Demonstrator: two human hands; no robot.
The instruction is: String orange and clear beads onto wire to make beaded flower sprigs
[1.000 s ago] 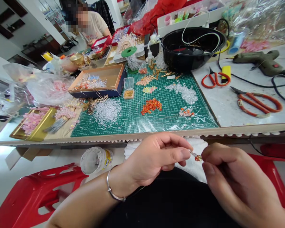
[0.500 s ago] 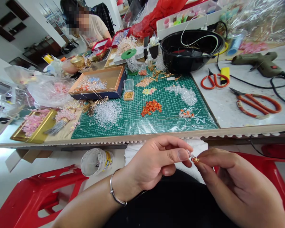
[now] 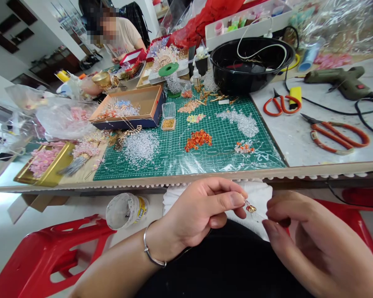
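In front of my lap my left hand (image 3: 205, 209) is closed in a pinch, thumb against fingers. From its fingertips sticks out a small bead cluster (image 3: 251, 208), clear near the fingers and gold-orange at the tip. My right hand (image 3: 311, 236) is just right of it, thumb and index finger brought close together. What those fingers hold, perhaps a thin wire, is too fine to make out. On the green cutting mat (image 3: 174, 163) beyond lie orange beads (image 3: 199, 140), clear beads (image 3: 141, 148) and a little pile of orange-and-clear pieces (image 3: 244, 147).
Orange-handled pliers (image 3: 338, 134), smaller cutters (image 3: 281, 104) and a glue gun (image 3: 338, 80) lie at right. Behind the mat stand a black basin (image 3: 219, 70) and an open box (image 3: 157, 114). A person (image 3: 127, 35) sits across the table. Red stools (image 3: 25, 256) flank me.
My right fingers have come off the bead cluster and moved slightly right, leaving a gap. My left hand keeps its pinch, with the gold-orange tip now uncovered.
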